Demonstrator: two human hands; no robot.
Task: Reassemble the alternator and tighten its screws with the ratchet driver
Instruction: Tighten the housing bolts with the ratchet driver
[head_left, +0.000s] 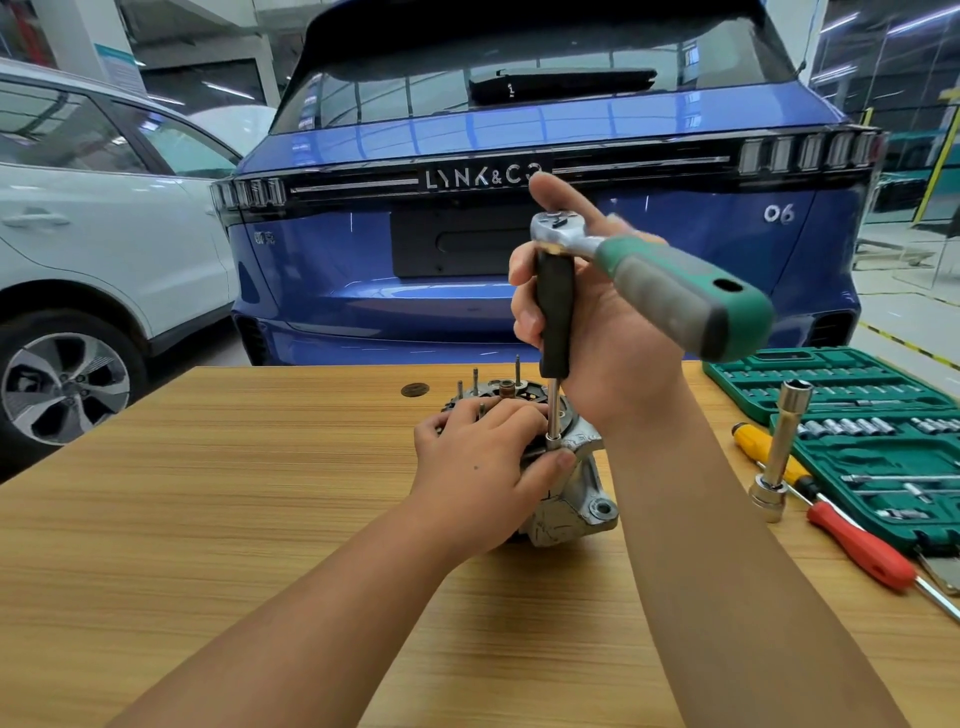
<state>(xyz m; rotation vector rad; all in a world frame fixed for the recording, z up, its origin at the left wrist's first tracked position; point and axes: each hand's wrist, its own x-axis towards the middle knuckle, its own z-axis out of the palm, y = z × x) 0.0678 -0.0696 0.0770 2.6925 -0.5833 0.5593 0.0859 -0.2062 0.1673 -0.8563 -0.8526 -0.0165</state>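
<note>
The silver alternator (576, 499) stands on the wooden table (260, 493), with several thin studs rising from its top. My left hand (483, 467) lies over its top and grips the housing. My right hand (597, 332) holds the ratchet driver (654, 280) by its black upright extension, thumb near the chrome head. The green and grey handle points toward the right. The extension's shaft runs straight down, and its small socket (553, 441) sits on a screw at the alternator's rim, beside my left thumb.
A green socket set case (872, 441) lies open at the table's right side. Next to it lie a long chrome socket (779, 452), a yellow screwdriver (753, 441) and a red-handled one (862, 551). A blue car (519, 130) stands right behind the table, a white car (104, 234) at left.
</note>
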